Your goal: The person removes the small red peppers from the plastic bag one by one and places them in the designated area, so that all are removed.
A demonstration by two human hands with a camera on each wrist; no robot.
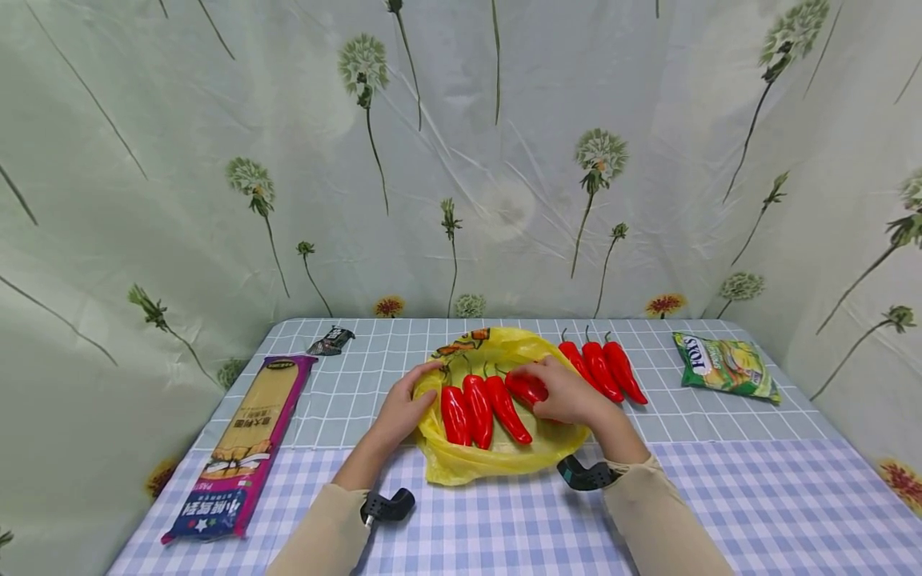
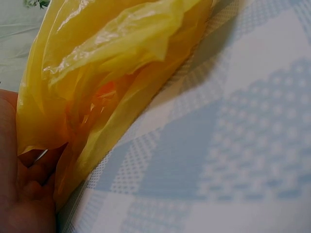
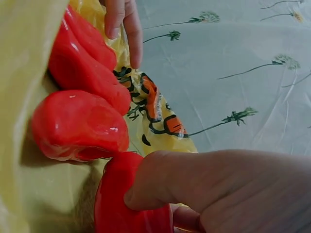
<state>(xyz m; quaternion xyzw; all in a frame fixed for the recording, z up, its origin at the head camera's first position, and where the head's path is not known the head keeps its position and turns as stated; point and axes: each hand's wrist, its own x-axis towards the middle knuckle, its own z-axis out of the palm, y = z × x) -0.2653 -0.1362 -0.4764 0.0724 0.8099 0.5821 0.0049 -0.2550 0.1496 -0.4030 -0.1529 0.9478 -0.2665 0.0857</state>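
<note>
A yellow plastic bag (image 1: pixel 461 468) lies spread open on the table, its rim folded round like a bowl. Three red chili peppers (image 1: pixel 479 410) lie side by side inside it, stems pointing away. My left hand (image 1: pixel 405 406) holds the bag's left rim, with the yellow film (image 2: pixel 43 111) between thumb and fingers. Over the right part of the bag, my right hand (image 1: pixel 569 392) grips another red chili pepper (image 3: pixel 131 199) between thumb and fingers. It lies beside the other peppers (image 3: pixel 80 125) in the right wrist view, its lower end hidden by the hand.
Three more red chili peppers (image 1: pixel 602 368) lie behind my right hand, outside the bag. A green snack packet (image 1: pixel 727 368) is at the far right, a long pasta packet (image 1: pixel 241 448) at the left. A small black packet (image 1: pixel 331 342) sits at the back left, near the floral curtain (image 1: pixel 504 160).
</note>
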